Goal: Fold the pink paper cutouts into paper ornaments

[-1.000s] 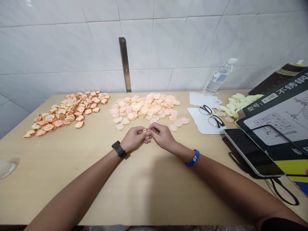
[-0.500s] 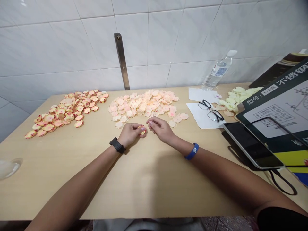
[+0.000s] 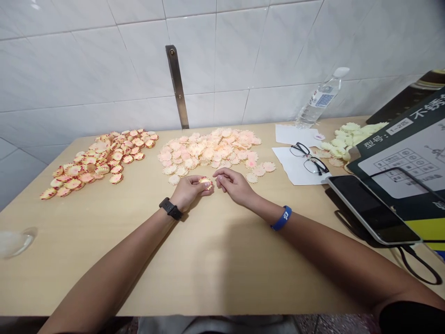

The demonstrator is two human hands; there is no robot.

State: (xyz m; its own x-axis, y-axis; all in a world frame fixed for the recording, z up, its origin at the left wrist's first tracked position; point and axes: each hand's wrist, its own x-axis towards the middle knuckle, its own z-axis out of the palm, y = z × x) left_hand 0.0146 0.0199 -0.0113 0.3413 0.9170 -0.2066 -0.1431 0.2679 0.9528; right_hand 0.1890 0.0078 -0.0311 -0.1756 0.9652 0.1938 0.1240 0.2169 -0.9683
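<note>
Between the thumb and fingers of my left hand (image 3: 189, 192) is a small scalloped flower piece (image 3: 206, 182), yellowish with red edges. Just to its right is my right hand (image 3: 233, 186), fingers curled and thumb drawn in, a small gap away from the piece. Whether anything tiny sits in those fingertips cannot be made out. Behind both hands lies a pile of pale pink flower pieces (image 3: 215, 147). Another pile, of red-edged flower pieces (image 3: 100, 160), spreads over the table's left side.
Eyeglasses (image 3: 308, 158) rest on white paper (image 3: 295, 174) at the right. A water bottle (image 3: 322, 99) stands near the tiled wall beside pale green flower pieces (image 3: 347, 139). A phone (image 3: 373, 211) with a cable leans near a printed box (image 3: 399, 162). A clear object (image 3: 15, 243) lies far left.
The view has shifted slightly. In my left hand the flower piece is turned so more of its face and red edge shows. My right hand stays close by, its fingers a little more curled.
</note>
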